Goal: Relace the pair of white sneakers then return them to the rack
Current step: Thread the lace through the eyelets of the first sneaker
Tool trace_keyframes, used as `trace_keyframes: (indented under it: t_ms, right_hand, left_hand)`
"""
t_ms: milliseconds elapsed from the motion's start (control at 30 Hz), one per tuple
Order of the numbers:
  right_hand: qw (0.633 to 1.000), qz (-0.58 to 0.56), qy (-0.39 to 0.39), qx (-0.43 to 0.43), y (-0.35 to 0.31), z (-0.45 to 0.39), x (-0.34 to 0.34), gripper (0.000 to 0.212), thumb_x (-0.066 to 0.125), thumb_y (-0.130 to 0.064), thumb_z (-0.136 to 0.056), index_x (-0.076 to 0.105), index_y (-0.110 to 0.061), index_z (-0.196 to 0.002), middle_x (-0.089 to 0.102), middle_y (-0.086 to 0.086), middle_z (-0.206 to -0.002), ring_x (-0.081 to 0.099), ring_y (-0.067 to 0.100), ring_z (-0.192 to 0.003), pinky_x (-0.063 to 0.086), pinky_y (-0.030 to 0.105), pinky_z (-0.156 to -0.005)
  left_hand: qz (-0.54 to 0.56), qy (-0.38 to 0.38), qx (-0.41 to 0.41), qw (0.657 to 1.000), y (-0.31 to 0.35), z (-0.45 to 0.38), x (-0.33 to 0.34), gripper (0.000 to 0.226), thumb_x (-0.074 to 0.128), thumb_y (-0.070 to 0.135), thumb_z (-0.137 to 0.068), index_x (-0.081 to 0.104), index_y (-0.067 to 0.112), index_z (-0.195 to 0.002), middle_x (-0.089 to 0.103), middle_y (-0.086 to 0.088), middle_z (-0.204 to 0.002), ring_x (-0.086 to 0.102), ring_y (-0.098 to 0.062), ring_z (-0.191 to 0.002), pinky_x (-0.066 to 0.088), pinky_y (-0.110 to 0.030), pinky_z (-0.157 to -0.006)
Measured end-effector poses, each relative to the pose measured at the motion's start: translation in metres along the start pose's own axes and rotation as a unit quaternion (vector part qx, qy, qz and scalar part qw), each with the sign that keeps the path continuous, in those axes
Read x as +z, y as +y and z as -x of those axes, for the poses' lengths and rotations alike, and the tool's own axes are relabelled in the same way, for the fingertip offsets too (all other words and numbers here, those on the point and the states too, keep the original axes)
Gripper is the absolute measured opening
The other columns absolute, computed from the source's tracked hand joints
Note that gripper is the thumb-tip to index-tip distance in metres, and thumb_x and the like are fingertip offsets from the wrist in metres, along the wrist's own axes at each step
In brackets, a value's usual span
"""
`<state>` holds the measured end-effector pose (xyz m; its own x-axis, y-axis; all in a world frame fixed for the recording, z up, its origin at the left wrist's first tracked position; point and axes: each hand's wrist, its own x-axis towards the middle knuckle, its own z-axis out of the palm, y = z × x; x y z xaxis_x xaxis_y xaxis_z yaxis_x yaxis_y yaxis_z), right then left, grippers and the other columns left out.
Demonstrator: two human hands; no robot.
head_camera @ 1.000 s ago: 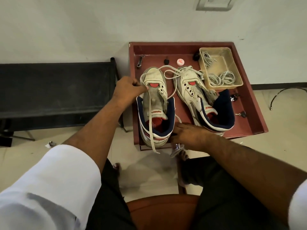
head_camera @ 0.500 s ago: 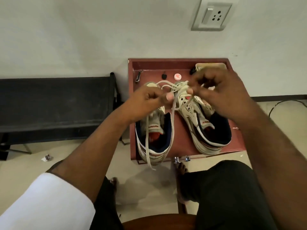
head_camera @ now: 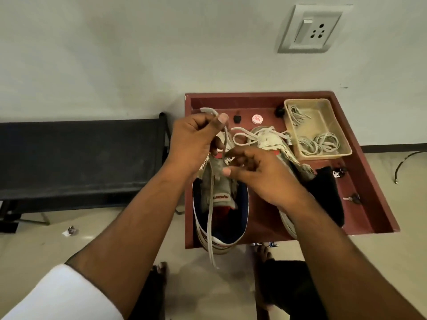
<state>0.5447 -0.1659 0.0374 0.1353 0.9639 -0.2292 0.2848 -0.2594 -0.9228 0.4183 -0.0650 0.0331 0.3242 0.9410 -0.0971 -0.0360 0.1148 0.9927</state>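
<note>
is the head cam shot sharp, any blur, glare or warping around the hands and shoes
Head view: soft overall, left hand and right hand slightly blurred on the lace; wide-angle warp skews the red tray and wall socket; even dim light, no glare; the left sneaker interior is shadowed.

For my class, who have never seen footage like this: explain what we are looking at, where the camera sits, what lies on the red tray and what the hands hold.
There is no machine here. A camera worn on a person's head looks down at their two bare hands. The left hand grips a white lace that trails down over the near sneaker. The right hand has its fingers curled at that shoe's lacing, apparently pinching the lace. The second sneaker lies beside it on the red tray. A beige tub at the tray's far corner holds spare laces.
</note>
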Motion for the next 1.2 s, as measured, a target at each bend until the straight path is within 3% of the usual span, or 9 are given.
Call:
trace_keyframes:
  t_ms: [233,333,567,633,700,833,933,1033,1200]
  right_hand:
    - [0.985,0.048,0.166,0.0,0.026,-0.036,-0.004,0.039,0.085,-0.035,-0.07,0.054,-0.035,-0.093,0.05,-0.02,-0.058,0.054,0.004,-0.055,0.058,0.043,-0.063]
    - [0.984,0.133,0.122,0.003,0.03,-0.045,0.002,0.011,0.075,-0.032,-0.083,0.067,-0.026,-0.088,0.049,-0.016,-0.083,0.054,0.002,-0.076,0.054,0.037,-0.076]
    - [0.964,0.224,0.136,0.051,0.048,-0.046,-0.008,0.022,0.066,-0.025,-0.09,0.065,-0.015,-0.071,0.062,-0.003,-0.066,0.056,0.012,-0.061,0.039,0.023,-0.054]
    - [0.967,0.197,0.15,0.064,0.051,-0.048,-0.004,0.015,0.067,-0.018,-0.09,0.067,-0.022,-0.075,0.064,-0.008,-0.067,0.061,0.009,-0.065,0.048,0.024,-0.062]
    - [0.981,0.01,0.179,0.069,0.048,-0.049,0.001,0.016,0.061,-0.009,-0.093,0.068,-0.019,-0.083,0.069,0.0,-0.073,0.067,0.016,-0.066,0.058,0.034,-0.069]
    - [0.914,-0.3,0.269,0.054,0.033,-0.052,-0.005,0.017,0.045,-0.017,-0.103,0.055,-0.015,-0.09,0.072,0.013,-0.079,0.069,0.024,-0.062,0.059,0.034,-0.057]
    - [0.909,-0.31,0.266,0.087,0.037,-0.053,-0.01,0.009,0.052,-0.015,-0.101,0.054,-0.013,-0.093,0.071,0.014,-0.078,0.071,0.027,-0.068,0.061,0.035,-0.064]
    - [0.926,-0.297,0.209,0.099,0.043,-0.053,-0.005,0.017,0.064,0.008,-0.086,0.06,-0.009,-0.088,0.068,0.006,-0.071,0.071,0.02,-0.072,0.061,0.032,-0.07]
    - [0.948,-0.249,0.172,0.103,0.047,-0.054,0.004,0.019,0.062,0.011,-0.087,0.07,-0.005,-0.095,0.073,0.009,-0.087,0.071,0.017,-0.078,0.06,0.026,-0.072]
  left_hand:
    - [0.012,-0.017,0.031,0.999,0.006,-0.011,0.011,0.019,0.064,0.019,-0.094,0.074,0.009,-0.081,0.068,-0.02,-0.075,0.052,-0.016,-0.048,0.043,-0.026,-0.046]
    - [0.011,-0.011,0.049,0.999,0.005,-0.011,0.014,0.019,0.064,0.019,-0.094,0.074,0.011,-0.081,0.07,-0.011,-0.074,0.054,-0.016,-0.049,0.044,-0.029,-0.049]
    - [-0.007,0.188,0.11,0.976,0.0,-0.039,-0.02,0.024,0.063,0.02,-0.096,0.07,0.004,-0.08,0.065,-0.006,-0.064,0.06,-0.017,-0.051,0.052,-0.035,-0.049]
    - [-0.083,0.16,0.067,0.981,-0.011,-0.041,-0.025,0.032,0.061,0.029,-0.097,0.071,0.002,-0.081,0.067,-0.01,-0.066,0.063,-0.017,-0.053,0.058,-0.041,-0.058]
    - [-0.205,0.113,0.028,0.972,-0.021,-0.039,-0.027,0.044,0.057,0.042,-0.098,0.07,0.002,-0.082,0.069,-0.012,-0.068,0.067,-0.021,-0.055,0.061,-0.047,-0.064]
    - [-0.331,0.043,0.027,0.942,-0.021,-0.036,-0.022,0.036,0.051,0.039,-0.1,0.072,0.011,-0.092,0.069,-0.01,-0.074,0.068,-0.027,-0.066,0.059,-0.045,-0.068]
    - [-0.316,0.0,0.015,0.949,-0.021,-0.036,-0.016,0.019,0.054,0.013,-0.097,0.072,0.015,-0.104,0.068,0.004,-0.075,0.062,0.0,-0.058,0.057,-0.021,-0.062]
    - [-0.404,-0.117,-0.016,0.907,-0.028,-0.034,-0.01,0.015,0.061,0.009,-0.09,0.075,0.015,-0.092,0.07,0.006,-0.081,0.061,0.004,-0.065,0.046,-0.007,-0.057]
    - [-0.483,-0.188,-0.05,0.854,-0.042,-0.035,-0.006,0.015,0.071,0.017,-0.086,0.078,0.023,-0.098,0.066,0.014,-0.083,0.061,-0.003,-0.078,0.054,-0.027,-0.081]
